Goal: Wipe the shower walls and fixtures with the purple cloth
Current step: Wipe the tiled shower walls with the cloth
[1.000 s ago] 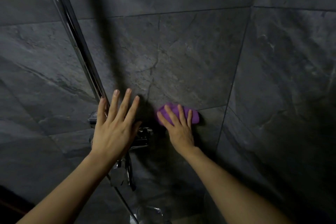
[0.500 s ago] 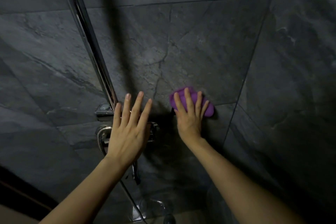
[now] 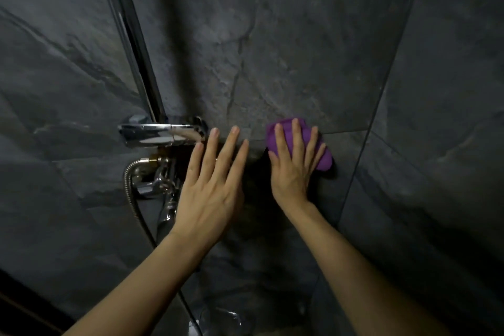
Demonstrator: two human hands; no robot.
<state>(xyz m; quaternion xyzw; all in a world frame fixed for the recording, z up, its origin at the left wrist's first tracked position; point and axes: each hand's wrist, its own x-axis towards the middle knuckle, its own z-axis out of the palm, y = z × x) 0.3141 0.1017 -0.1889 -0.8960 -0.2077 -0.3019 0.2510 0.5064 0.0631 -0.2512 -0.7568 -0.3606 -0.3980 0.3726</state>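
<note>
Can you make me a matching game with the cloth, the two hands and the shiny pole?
Things:
1. purple cloth
2. left hand
3. right hand
4. chrome riser rail

Descriptions:
A. fingers straight, holding nothing
B. runs up the wall above the mixer bar
C. pressed against the dark tiles under a palm
D. spread flat on top of the cloth

Pairs: 1-C, 2-A, 3-D, 4-B

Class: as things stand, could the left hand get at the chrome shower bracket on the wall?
Probably yes. The left hand is open, holds nothing, and its fingertips lie just right of the chrome bracket, with nothing between them.
</note>
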